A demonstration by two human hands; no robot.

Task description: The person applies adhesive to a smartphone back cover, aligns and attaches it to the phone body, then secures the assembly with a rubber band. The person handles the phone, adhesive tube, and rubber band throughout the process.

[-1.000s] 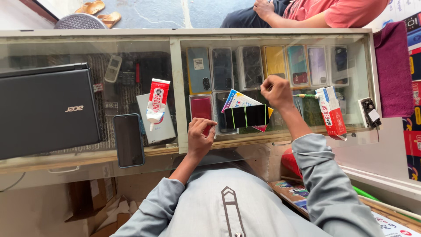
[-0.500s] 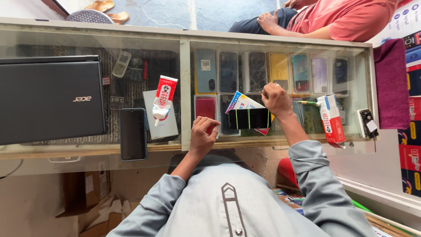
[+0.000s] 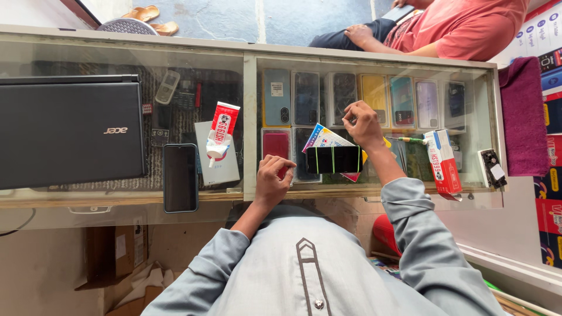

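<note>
At centre frame a black phone bound with green bands lies on the glass worktop, probably clamped while glue sets, between the left hand and right hand, each grip pinched narrow, contents indiscernible.

counter top: glossy glass | laptop: matt plastic | sleeve: smooth cloth
</note>
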